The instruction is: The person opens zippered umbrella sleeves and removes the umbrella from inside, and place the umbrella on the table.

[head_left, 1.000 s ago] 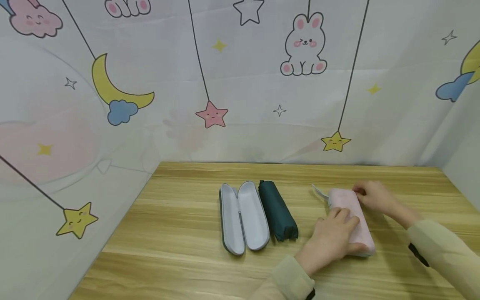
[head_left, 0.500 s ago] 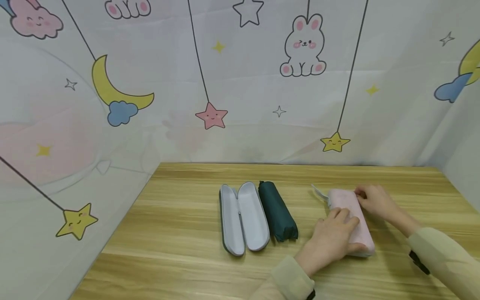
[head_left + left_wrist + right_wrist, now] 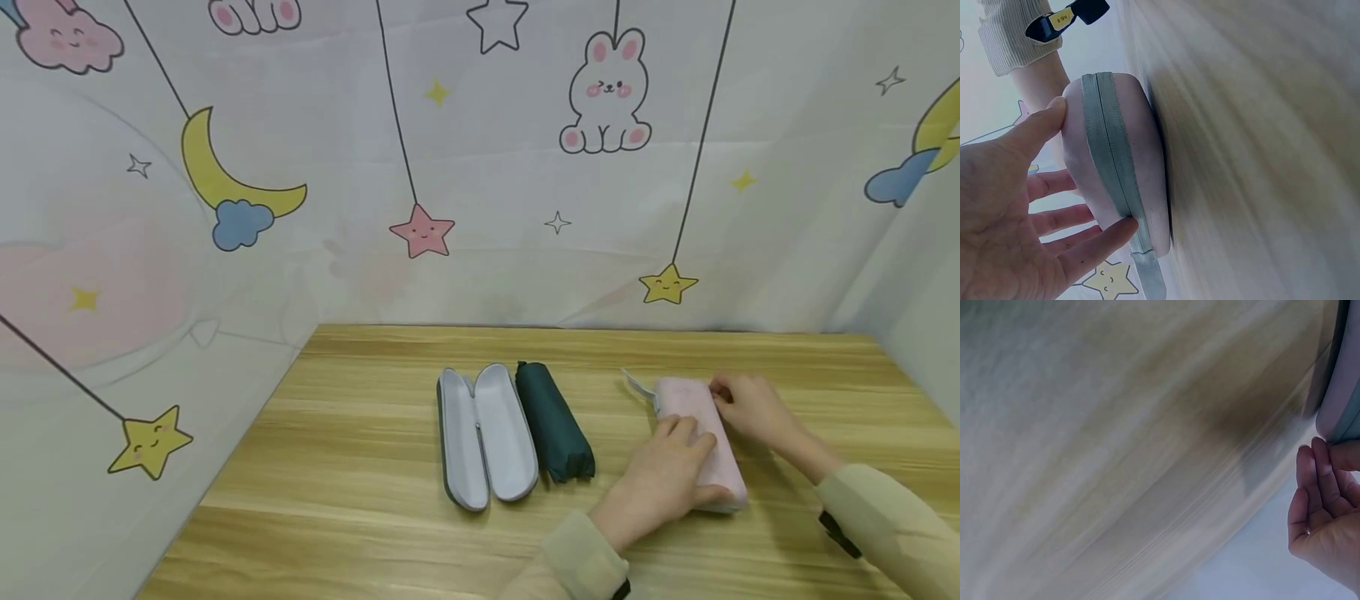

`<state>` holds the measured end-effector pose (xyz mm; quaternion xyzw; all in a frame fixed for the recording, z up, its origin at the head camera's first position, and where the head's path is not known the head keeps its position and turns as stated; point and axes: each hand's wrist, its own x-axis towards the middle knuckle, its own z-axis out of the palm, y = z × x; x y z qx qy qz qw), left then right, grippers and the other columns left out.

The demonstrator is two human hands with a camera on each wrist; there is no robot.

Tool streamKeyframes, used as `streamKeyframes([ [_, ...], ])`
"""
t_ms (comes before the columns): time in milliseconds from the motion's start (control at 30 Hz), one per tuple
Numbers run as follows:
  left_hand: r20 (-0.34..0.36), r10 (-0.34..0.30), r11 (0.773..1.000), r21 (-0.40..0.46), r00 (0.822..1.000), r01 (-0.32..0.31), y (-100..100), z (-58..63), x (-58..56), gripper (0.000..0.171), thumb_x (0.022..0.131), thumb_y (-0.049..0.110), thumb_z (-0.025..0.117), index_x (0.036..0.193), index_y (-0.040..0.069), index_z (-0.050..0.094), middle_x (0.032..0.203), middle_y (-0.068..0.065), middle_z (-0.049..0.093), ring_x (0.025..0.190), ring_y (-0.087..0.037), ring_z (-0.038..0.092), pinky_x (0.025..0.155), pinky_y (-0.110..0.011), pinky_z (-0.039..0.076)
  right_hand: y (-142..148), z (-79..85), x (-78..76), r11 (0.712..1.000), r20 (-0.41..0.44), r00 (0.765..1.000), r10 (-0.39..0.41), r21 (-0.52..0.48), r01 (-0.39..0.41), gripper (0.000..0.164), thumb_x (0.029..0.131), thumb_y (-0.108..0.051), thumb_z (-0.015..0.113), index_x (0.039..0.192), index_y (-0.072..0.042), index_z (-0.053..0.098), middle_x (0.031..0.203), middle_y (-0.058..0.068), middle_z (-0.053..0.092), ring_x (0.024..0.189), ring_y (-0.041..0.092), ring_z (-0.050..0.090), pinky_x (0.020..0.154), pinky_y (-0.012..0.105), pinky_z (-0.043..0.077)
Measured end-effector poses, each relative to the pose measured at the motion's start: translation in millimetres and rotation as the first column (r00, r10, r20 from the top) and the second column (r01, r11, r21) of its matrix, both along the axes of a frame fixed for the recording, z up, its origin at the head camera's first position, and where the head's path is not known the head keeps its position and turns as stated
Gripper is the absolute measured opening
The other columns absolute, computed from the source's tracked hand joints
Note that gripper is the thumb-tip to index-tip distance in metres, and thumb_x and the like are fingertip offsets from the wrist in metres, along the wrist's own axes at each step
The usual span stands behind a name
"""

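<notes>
A pale pink pencil case (image 3: 688, 397) with a grey-green zipper (image 3: 1109, 134) lies on the table at the right in the head view. My left hand (image 3: 660, 475) holds it from above, thumb on the near end and one fingertip against the zipper band in the left wrist view. At the far right corner, my right hand (image 3: 759, 414) pinches the zipper end with thumb and forefinger; whatever pull is there is hidden by the fingertips. A fabric tab (image 3: 637, 383) sticks out at the case's far left.
An opened glasses case (image 3: 506, 437) with pale grey lining lies mid-table. Beside it on the right is a dark green folded umbrella (image 3: 553, 421) in its sleeve. Behind the wooden table (image 3: 352, 450) hangs a white cloth (image 3: 487, 150) printed with cartoons.
My right hand has shifted slightly toward me along the far right corner of the pencil case. My left hand and the case have stayed in place.
</notes>
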<state>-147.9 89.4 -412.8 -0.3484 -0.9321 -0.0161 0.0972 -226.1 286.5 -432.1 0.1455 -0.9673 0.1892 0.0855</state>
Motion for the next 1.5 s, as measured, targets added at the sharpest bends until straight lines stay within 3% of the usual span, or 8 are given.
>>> streamKeyframes([
  [200, 0.009, 0.004, 1.0, 0.012, 1.0, -0.004, 2.8, -1.2, -0.9, 0.053, 0.081, 0.069, 0.056, 0.119, 0.032, 0.056, 0.123, 0.012, 0.049, 0.12, -0.006, 0.045, 0.084, -0.016, 0.049, 2.6, -3.1, 0.5, 1.0, -0.026, 1.0, 0.009, 0.008, -0.009, 0.007, 0.083, -0.001, 0.062, 0.085, 0.004, 0.066, 0.071, 0.01, 0.066, 0.063, 0.017, 0.057, 0.056, 0.032, 0.045],
  [533, -0.028, 0.009, 1.0, 0.006, 1.0, -0.009, 4.6, -2.3, -3.6, 0.054, 0.081, 0.07, 0.055, 0.119, 0.031, 0.056, 0.123, 0.011, 0.049, 0.12, -0.007, 0.046, 0.082, -0.016, 0.05, 4.9, -3.3, 0.3, 1.0, -0.071, 0.997, 0.028, 0.015, -0.027, 0.003, 0.081, -0.001, 0.065, 0.082, 0.002, 0.065, 0.07, 0.006, 0.064, 0.062, 0.014, 0.053, 0.055, 0.029, 0.041],
  [1500, 0.022, 0.072, 0.997, 0.003, 0.997, -0.073, 12.4, 1.2, -12.7, 0.054, 0.08, 0.071, 0.054, 0.12, 0.035, 0.054, 0.124, 0.014, 0.048, 0.123, -0.004, 0.045, 0.07, -0.018, 0.051, 14.1, -3.2, -2.9, 0.996, -0.146, 0.986, 0.084, -0.001, -0.085, 0.005, 0.079, 0.003, 0.069, 0.08, -0.001, 0.066, 0.07, 0.002, 0.064, 0.061, 0.005, 0.051, 0.053, 0.023, 0.041],
])
